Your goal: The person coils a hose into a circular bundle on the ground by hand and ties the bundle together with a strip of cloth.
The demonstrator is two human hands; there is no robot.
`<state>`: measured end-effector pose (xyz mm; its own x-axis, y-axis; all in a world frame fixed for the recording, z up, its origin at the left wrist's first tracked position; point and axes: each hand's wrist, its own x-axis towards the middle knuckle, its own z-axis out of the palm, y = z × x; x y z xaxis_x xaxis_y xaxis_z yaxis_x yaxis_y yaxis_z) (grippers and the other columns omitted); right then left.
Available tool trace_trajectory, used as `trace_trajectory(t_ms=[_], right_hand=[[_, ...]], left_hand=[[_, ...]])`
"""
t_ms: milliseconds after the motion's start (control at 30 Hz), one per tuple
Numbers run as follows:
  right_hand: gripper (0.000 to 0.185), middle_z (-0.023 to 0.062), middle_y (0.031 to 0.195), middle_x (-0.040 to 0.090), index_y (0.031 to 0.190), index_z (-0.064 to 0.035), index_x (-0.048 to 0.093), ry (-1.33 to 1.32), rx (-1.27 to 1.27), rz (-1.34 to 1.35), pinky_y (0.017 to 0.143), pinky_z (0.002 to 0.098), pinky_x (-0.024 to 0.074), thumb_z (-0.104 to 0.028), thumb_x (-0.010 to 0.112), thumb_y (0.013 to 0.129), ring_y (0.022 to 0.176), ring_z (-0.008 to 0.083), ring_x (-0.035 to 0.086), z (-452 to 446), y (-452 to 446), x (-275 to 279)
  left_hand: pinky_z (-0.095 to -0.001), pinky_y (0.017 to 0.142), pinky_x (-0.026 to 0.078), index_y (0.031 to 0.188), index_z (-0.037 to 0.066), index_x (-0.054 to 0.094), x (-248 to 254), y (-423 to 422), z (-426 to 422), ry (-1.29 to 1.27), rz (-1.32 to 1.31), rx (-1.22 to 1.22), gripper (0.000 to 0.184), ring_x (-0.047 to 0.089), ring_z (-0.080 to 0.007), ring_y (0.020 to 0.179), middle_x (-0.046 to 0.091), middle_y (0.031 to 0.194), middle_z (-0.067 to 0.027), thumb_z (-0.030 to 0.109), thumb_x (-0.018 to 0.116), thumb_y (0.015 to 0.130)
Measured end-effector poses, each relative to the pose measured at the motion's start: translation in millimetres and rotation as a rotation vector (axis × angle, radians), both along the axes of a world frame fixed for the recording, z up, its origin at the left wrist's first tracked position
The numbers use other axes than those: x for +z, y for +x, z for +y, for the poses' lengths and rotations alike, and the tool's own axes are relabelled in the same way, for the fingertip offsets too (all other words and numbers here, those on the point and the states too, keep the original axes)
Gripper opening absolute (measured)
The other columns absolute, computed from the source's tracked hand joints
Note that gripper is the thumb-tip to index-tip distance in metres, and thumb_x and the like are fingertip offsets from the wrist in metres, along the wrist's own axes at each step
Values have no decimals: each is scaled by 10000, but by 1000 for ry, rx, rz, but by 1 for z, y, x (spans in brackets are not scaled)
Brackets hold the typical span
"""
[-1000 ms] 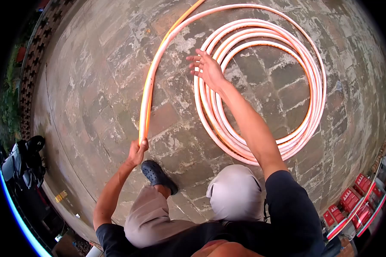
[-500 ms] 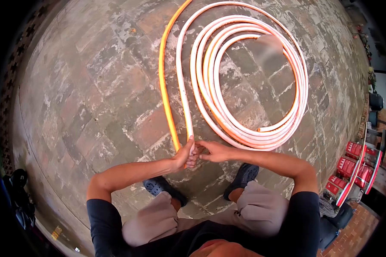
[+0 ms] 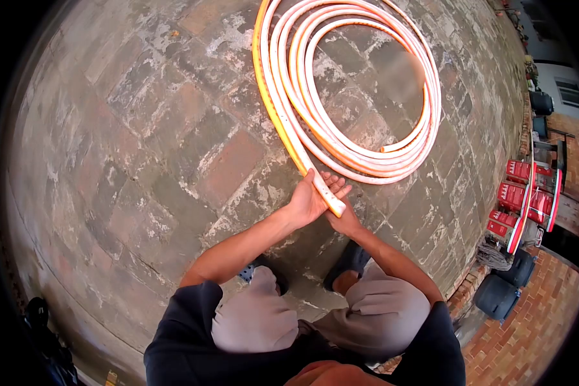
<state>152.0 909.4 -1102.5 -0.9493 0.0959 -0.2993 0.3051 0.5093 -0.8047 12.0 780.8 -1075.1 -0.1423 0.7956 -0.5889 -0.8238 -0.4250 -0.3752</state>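
The left hand [image 3: 305,201] grasps the hose [image 3: 328,196] near its end, thumb on top; the right hand [image 3: 342,209] rests against it, fingers loosely open. Forearms converge. Stone paving [image 3: 231,164] spreads below, red boxes [image 3: 512,193] at right. The hose's held length slants down-right, end toward the person, coils ahead on the paving.
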Motion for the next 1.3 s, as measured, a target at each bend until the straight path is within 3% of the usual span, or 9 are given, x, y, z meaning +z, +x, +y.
trace_trajectory(t_ms=[33, 200, 233, 400, 567, 700, 767, 900, 1300], right_hand=[[602, 145, 1541, 538, 1540, -31, 515, 15, 1, 16, 1163, 386, 437, 25, 668, 959, 1397, 273, 545, -7, 1, 1], [425, 85, 1376, 699, 1473, -22, 617, -319, -304, 28, 1101, 318, 469, -105, 687, 1062, 1283, 151, 613, -25, 10, -4], [395, 90, 1362, 710, 1447, -14, 642, -384, -361, -9, 1112, 316, 460, -89, 684, 1061, 1299, 148, 608, -25, 15, -6], [223, 169, 1414, 700, 1257, -13, 712, -329, -232, 314, 1192, 412, 456, -45, 685, 1038, 1400, 291, 615, -18, 8, 17], [251, 171, 1395, 714, 1240, -12, 719, -256, -180, 340, 1142, 405, 505, -36, 737, 992, 1340, 294, 665, -8, 20, 55], [286, 143, 1300, 763, 1179, -16, 748, -105, -21, 402, 1093, 409, 552, -64, 821, 907, 1250, 308, 721, -4, 21, 88], [256, 200, 1287, 759, 1177, -33, 748, -120, 3, 390, 1123, 474, 522, -76, 811, 932, 1278, 358, 704, 2, 20, 98], [180, 224, 1150, 775, 1090, 7, 651, -340, -65, 415, 1077, 494, 555, -171, 675, 1074, 1176, 358, 740, 14, 4, 102], [456, 91, 859, 655, 1249, 24, 550, -1016, -99, 396, 545, 224, 479, -401, 630, 1104, 581, 85, 577, 23, -64, 195]], left_hand=[[-550, 1098, 558, 1135, 27, 539, 9, -14, -6, 15, 16, 1, 567, 671, -314, 1132, 617, 1117, -134, 537, 293, 1169], [-383, 906, 550, 1312, -29, 595, 14, -56, -63, -697, 1673, -776, 543, 654, -213, 1007, 658, 1168, -125, 464, 632, 1089], [-385, 758, 521, 1182, -28, 644, -6, -48, -65, -832, 1563, -496, 500, 631, -187, 915, 682, 1068, -126, 439, 733, 1026], [-379, 888, 562, 1356, -94, 540, -100, -63, -48, -1221, 1609, -274, 651, 653, -247, 1038, 670, 1086, -144, 377, 793, 985], [-392, 956, 572, 1407, -122, 522, -97, -130, 6, -887, 1475, -194, 610, 691, -249, 1108, 703, 1232, -182, 92, 804, 909], [-385, 845, 602, 1242, -60, 645, -175, -155, 19, -821, 1235, -164, 403, 709, -230, 999, 747, 1145, -149, 192, 790, 962], [-330, 706, 586, 1220, 9, 615, -128, -132, 2, -1067, 1219, -103, 307, 675, -179, 807, 710, 982, -59, 210, 734, 1021], [-214, 449, 296, 1090, 74, 568, -89, -104, -55, -633, 670, -26, 119, 338, -41, 548, 409, 722, 62, 188, 564, 1120], [-210, 512, 369, 1109, 36, 590, -62, 59, -75, -343, 248, 59, 232, 386, -68, 588, 433, 742, 34, 268, 577, 1117]])
